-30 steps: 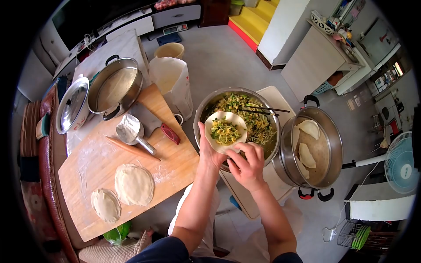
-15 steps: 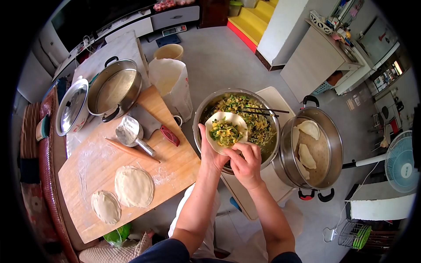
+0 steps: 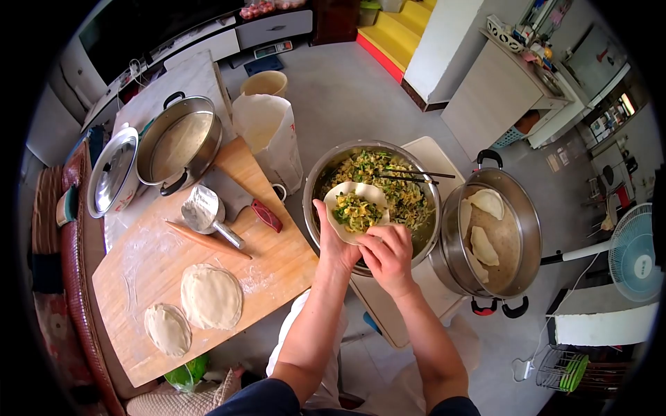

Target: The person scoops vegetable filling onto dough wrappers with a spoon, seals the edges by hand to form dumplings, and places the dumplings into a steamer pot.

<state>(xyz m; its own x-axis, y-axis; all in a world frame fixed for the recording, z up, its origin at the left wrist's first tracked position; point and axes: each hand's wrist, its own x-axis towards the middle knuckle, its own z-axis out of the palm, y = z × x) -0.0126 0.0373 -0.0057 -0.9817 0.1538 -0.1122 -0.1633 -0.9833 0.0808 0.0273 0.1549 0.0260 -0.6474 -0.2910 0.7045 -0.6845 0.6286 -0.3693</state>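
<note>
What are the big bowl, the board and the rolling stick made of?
The bowl looks like smooth metal, probably stainless steel: it's silvery grey and shiny. The board seems to be wood, since it's pale tan with faint grain. The rolling stick is probably smooth wood too, going by its warm brown colour.

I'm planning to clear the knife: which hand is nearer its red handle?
Left. The left hand, cradling the filled wrapper, is right of the red handle; the right hand is farther right, at the wrapper's edge.

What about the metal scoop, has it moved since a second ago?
No. Judged against the wooden board, the metal scoop hasn't moved; it still lies beside the rolling pin.
</note>
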